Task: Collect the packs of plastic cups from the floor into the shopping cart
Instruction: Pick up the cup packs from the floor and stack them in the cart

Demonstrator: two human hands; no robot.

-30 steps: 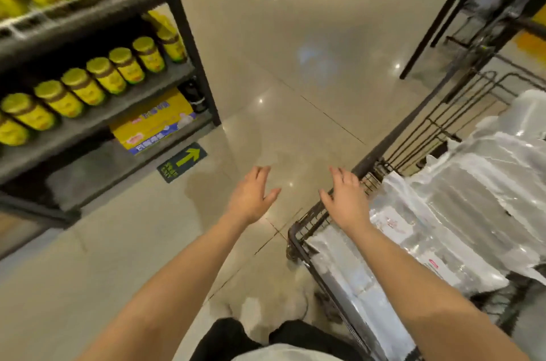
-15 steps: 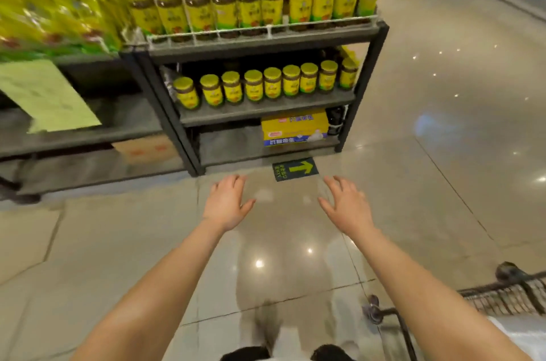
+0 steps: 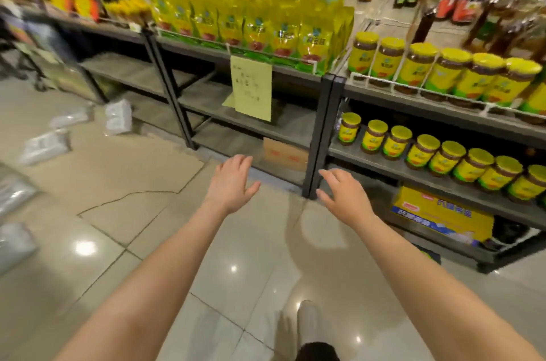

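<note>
Several packs of clear plastic cups lie scattered on the tiled floor at the left: one (image 3: pixel 118 116) near the foot of the shelving, one (image 3: pixel 45 146) further left, and one (image 3: pixel 13 245) at the left edge. My left hand (image 3: pixel 232 181) and my right hand (image 3: pixel 344 196) are stretched out in front of me, fingers relaxed and spread, holding nothing. Both hands hang above the floor, far from the packs. The shopping cart is out of view.
A dark metal shelving unit (image 3: pixel 320 136) runs across ahead, loaded with yellow pouches (image 3: pixel 266 29) and yellow-lidded jars (image 3: pixel 425 150). A yellow paper notice (image 3: pixel 252 87) hangs from it. A yellow box (image 3: pixel 440 213) sits on the bottom shelf. My foot (image 3: pixel 307 322) is on the floor below.
My view has swung left, away from the cart, which has left the frame. The shelving now fills the view and packs on the floor appear at left. Both hands stay empty.
</note>
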